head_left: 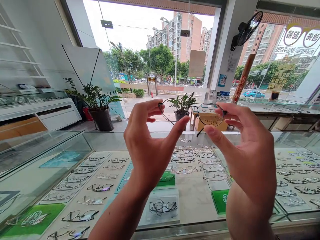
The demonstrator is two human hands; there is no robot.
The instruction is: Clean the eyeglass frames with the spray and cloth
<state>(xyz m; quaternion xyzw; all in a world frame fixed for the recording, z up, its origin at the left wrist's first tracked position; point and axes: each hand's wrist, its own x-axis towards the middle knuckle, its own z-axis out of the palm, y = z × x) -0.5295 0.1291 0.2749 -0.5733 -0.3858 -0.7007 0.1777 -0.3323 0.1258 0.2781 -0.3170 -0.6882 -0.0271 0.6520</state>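
Note:
A pair of round, thin dark-rimmed eyeglasses point(210, 114) is held up in front of me, above the display counter. My left hand point(147, 140) has its fingers at the outer edge of the left rim, with the thumb reaching toward the lens. At the opposite end, my right hand point(250, 143) pinches the outer edge of the right rim between finger and thumb. A dark temple arm slants down below the nose bridge. Beneath my hands, dark-framed glasses point(163, 207) rest on a clear raised stand inside the glass case.
The glass display counter point(192, 203) holds many rows of eyeglasses and green cards point(220, 200). Beyond it stand potted plants point(101, 116), a yellow box-like stand point(212, 124) and large windows onto a street. A black fan point(250, 29) hangs on the pillar.

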